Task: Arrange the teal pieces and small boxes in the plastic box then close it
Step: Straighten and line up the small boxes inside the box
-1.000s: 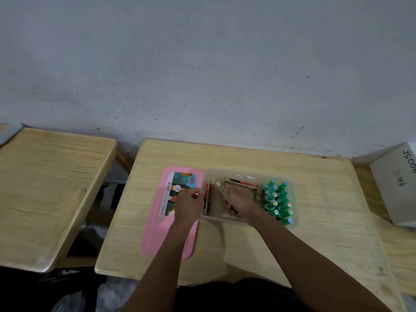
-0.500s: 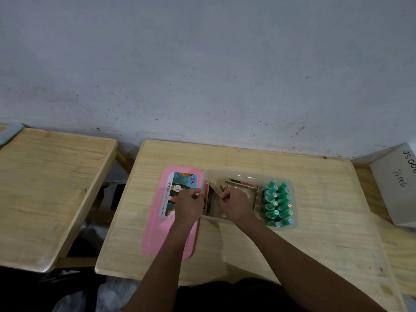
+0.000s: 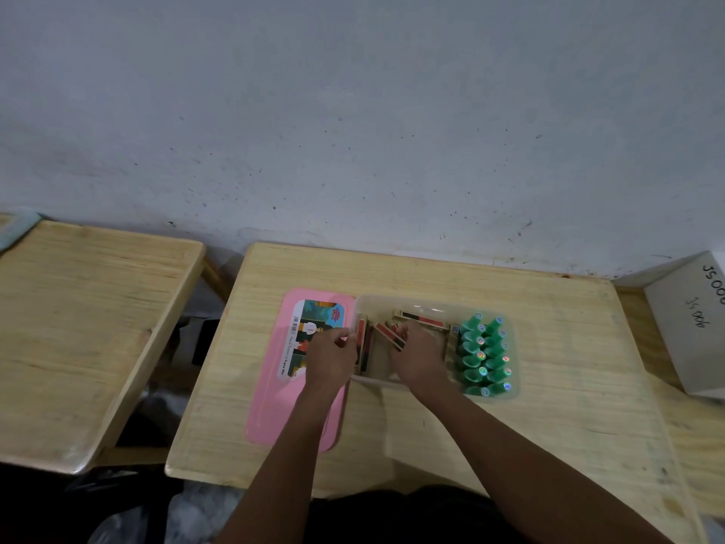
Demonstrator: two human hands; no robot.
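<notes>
Centrally on the pale wooden table point(image 3: 549, 347) sits the clear rectangular plastic box point(image 3: 376, 382), its right end packed with teal plastic pieces point(image 3: 484, 355) in two rows, with small red-and-black cardboard boxes point(image 3: 421, 320) along its left and far sides. Inside it, the right hand point(image 3: 419, 357) curls its fingers round one tilted small box point(image 3: 388, 334). The left hand point(image 3: 331, 357) sits at the box's left wall, fingers curled; whether they grip the rim cannot be told. Just left lies the pink plastic lid point(image 3: 274, 406), label up. A white cardboard carton point(image 3: 690, 327) stands far right.
</notes>
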